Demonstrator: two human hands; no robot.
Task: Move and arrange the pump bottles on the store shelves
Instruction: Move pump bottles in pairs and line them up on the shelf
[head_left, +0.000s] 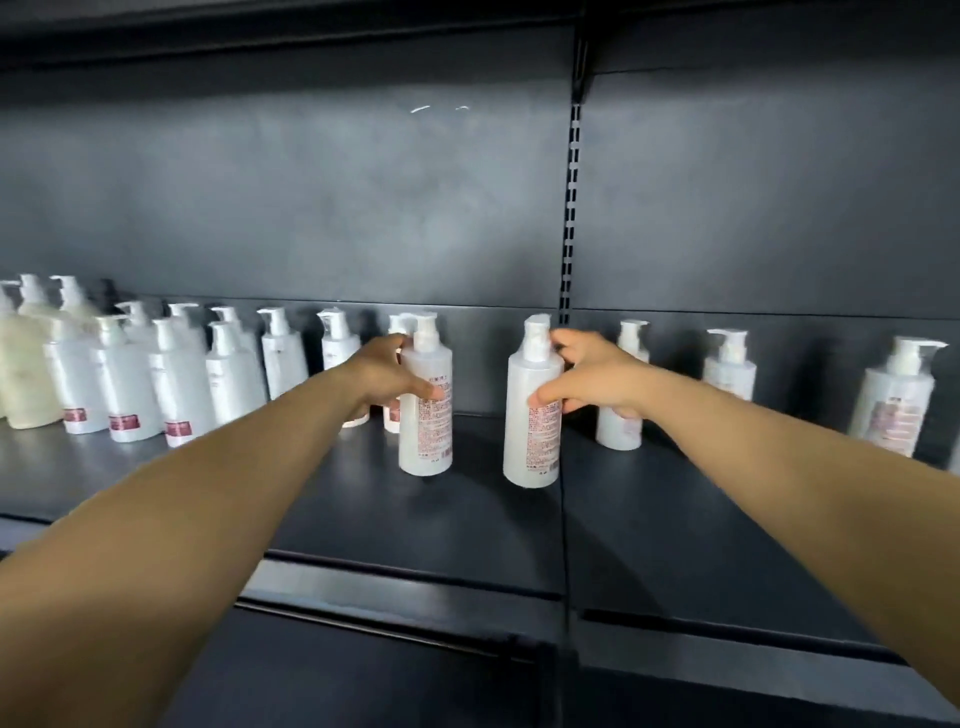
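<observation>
Hands (387, 376) (587, 376) hide the gripped pump bottles' (426, 410) (535, 410) far sides.

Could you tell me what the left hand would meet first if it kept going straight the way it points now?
Probably the bottle behind: the left hand already grips the front bottle and points toward the back panel. Depth is unclear.

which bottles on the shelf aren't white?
The yellowish bottle at the far left end of the shelf. It is cream-tinted, while the rest of the row, including the two bottles that the hands grip, are white. The picture is blurred there.
</observation>
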